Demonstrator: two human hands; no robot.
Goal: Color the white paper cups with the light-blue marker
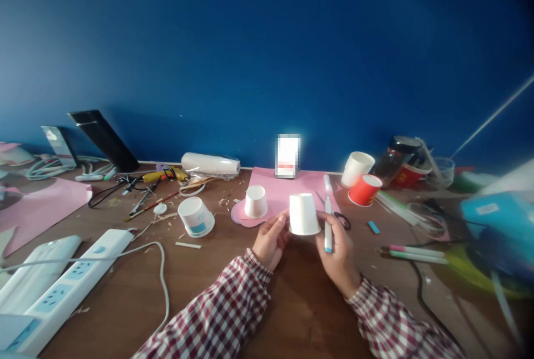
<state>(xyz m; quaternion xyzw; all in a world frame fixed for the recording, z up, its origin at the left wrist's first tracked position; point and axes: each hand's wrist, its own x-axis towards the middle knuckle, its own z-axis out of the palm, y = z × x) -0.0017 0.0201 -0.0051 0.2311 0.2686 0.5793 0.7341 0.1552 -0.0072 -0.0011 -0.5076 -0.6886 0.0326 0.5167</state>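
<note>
A white paper cup (303, 213) is held upside down above the table, its wide rim lowest. The thumb and fingers of my left hand (270, 241) grip its left side near the rim. My right hand (339, 250) steadies the cup's right side with its fingertips. A white marker with a blue end (328, 225) is tucked between the thumb and fingers of that same hand, pointing up and away. Just left of the held cup, another upturned paper cup (256, 201) stands on a pink paper cutout with rounded edges (242, 215). Scissors (342, 221) lie partly hidden behind my right hand.
Pink paper (275, 186) lies under a propped phone (287, 157) by the blue wall. White cups (196, 217) (357, 168) and a red cup (364, 190) stand around. At left are a power strip (79, 275) and a cable; at right, markers (417, 253) and a blue object (496, 214).
</note>
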